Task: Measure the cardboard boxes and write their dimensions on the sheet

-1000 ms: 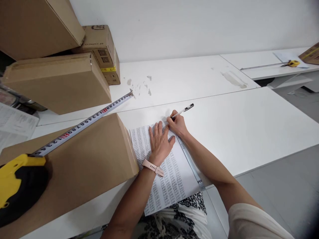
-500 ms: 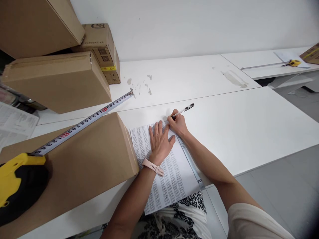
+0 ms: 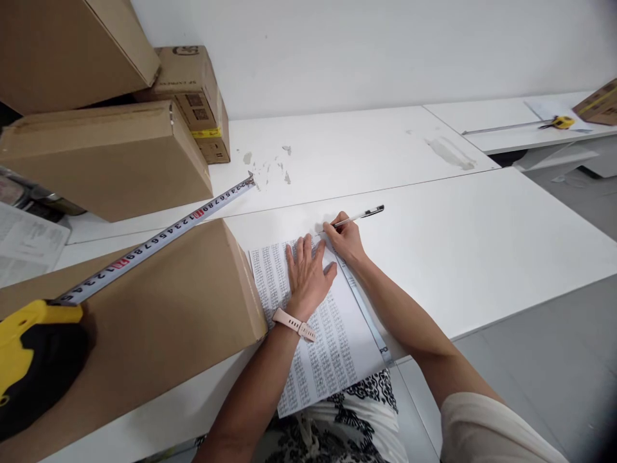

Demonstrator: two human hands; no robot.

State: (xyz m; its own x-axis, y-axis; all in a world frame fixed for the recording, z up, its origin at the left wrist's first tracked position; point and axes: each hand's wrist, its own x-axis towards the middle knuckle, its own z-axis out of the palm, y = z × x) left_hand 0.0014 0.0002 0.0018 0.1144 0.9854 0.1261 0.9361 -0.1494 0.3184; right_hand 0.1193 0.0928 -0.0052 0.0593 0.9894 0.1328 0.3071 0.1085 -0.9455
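My left hand lies flat on a sheet of paper, fingers spread. Columns of dense handwriting-like marks cover much of that sheet. My right hand grips a pen, its tip down by the sheet's top edge and its black-capped end pointing up to the right. Under the sheet's right side shows a strip of a pale blue printed sheet. Left of the paper is a cardboard box, with a yellow and black tape measure on it, its blade extended past the box's far edge.
More cardboard boxes are stacked at the back left against the wall. The white table stretches to the right, with worn patches. Another tape measure lies extended at the far right near a box.
The pen has tilted lower, its rear end swinging slightly to the right. My left hand stays flat on the paper. The whole view has shifted a little.
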